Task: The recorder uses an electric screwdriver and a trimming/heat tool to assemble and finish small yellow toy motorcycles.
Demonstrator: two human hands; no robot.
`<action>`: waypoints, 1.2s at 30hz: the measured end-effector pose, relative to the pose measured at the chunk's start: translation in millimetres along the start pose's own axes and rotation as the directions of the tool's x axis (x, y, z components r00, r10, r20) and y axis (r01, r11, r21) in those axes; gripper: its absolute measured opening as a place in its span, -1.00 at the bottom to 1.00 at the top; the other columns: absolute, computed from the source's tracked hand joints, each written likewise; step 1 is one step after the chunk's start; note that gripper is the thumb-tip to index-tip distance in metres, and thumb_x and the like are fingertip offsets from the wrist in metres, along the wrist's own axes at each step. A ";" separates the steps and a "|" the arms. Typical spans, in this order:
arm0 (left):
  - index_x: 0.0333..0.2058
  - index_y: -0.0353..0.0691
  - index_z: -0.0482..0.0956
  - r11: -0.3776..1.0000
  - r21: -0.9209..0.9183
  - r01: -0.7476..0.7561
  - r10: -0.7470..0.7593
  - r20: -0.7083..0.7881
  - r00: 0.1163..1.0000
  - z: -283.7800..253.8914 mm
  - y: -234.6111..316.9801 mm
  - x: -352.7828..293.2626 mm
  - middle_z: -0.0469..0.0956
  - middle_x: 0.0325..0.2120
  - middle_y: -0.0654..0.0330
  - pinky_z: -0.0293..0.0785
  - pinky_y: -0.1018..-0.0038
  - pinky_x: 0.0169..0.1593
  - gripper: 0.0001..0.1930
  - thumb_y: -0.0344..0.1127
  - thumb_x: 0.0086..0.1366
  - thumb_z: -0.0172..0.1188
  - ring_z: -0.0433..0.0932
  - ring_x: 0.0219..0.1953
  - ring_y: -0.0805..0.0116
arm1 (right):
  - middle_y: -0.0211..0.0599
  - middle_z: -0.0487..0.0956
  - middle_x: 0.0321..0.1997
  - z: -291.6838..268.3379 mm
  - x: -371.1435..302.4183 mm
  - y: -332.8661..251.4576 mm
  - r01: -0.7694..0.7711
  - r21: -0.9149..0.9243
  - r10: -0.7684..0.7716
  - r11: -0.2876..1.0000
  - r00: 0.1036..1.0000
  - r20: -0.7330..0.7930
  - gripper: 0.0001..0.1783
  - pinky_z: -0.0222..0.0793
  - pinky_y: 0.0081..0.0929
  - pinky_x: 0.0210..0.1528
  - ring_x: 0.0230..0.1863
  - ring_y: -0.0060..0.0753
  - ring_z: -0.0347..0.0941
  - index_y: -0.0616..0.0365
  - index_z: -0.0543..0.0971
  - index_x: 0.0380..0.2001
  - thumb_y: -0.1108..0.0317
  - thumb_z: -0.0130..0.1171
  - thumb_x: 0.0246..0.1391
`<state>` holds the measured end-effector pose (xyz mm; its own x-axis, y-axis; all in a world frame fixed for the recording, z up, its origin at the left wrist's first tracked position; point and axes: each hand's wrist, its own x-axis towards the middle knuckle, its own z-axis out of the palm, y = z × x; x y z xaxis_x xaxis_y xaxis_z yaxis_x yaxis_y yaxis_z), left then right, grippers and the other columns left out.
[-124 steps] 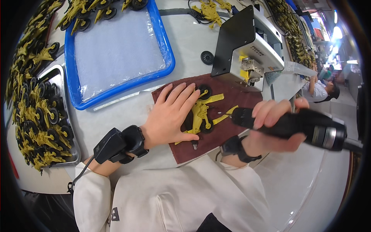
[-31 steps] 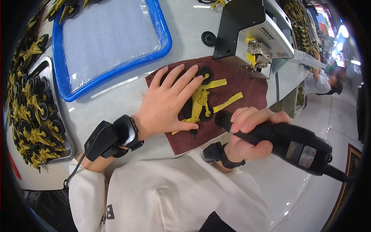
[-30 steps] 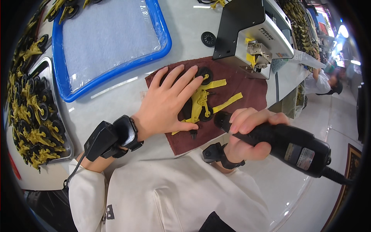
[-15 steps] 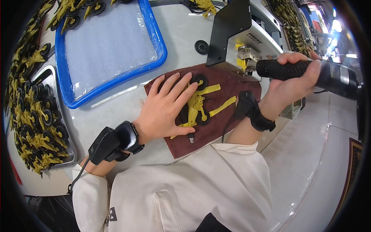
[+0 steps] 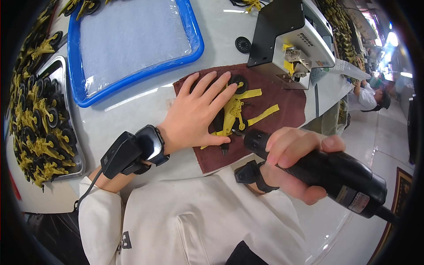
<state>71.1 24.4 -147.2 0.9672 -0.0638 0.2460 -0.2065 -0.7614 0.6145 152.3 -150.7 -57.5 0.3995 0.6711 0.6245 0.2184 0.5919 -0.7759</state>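
Observation:
My left hand (image 5: 194, 108) lies palm down with fingers spread, pressing on a yellow plastic part with black wheels (image 5: 232, 112). Flat yellow strips stick out of the part to the right. Under it is a dark red cloth (image 5: 282, 99). My right hand (image 5: 298, 152) is wrapped around a black electric screwdriver (image 5: 331, 174). Its tip points left and is close to the lower right of the yellow part, beside my left thumb; contact there cannot be made out. My left palm and fingers cover some of the part.
A black and white boxed device (image 5: 280, 44) stands behind the cloth, near a loose black wheel (image 5: 243, 44). A blue tray (image 5: 199, 46) lined with plastic lies at the back. On the left, a metal tray (image 5: 74, 132) holds several similar yellow parts. Another person (image 5: 365, 96) sits far right.
My right hand has brought the screwdriver from the boxed device down and left to the yellow part. My left hand stays spread on the part. The whole view has shifted slightly.

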 end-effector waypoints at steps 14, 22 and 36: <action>0.15 -0.26 0.20 0.997 -0.082 0.011 -0.017 -0.072 0.997 -5.3 -9.2 -5.3 0.15 0.18 -0.04 -0.04 0.07 0.22 0.03 0.08 -0.34 0.39 0.13 0.20 -0.03 | -0.22 0.44 -0.58 37.5 9.6 35.9 -0.011 -0.201 -0.009 0.979 0.995 -0.097 -0.37 0.31 -0.39 -0.59 -0.64 -0.37 0.35 0.22 0.17 -0.14 0.01 0.22 -0.02; 0.06 -0.39 0.25 0.988 -0.126 -0.086 0.065 -0.162 0.985 1.6 -4.9 -18.1 0.22 0.07 -0.16 -0.08 0.04 0.22 0.03 0.10 -0.41 0.37 0.14 0.17 -0.08 | -0.33 0.35 -0.69 35.2 -8.6 17.7 0.011 -0.260 -0.094 0.966 0.946 -0.309 -0.41 0.22 -0.52 -0.67 -0.80 -0.49 0.23 0.21 0.23 -0.13 -0.08 0.07 0.02; 0.14 -0.14 0.27 0.170 0.355 0.919 -0.472 -0.789 0.393 -268.7 -75.6 -282.8 0.22 0.14 -0.05 -0.04 0.11 0.23 -0.24 -0.02 -0.05 0.28 0.06 0.22 -0.10 | -0.40 0.29 -0.52 -36.5 10.0 28.4 -0.312 -0.334 -0.106 0.890 0.570 -0.815 -0.51 0.18 -0.53 -0.37 -0.52 -0.49 0.20 0.24 0.23 0.11 0.19 -0.11 0.18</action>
<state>-226.6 273.4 -61.8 0.3605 0.8435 0.3981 0.9063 -0.4177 0.0643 195.0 -143.4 -76.5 0.9300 -0.0440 0.3648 0.3668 0.1685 -0.9149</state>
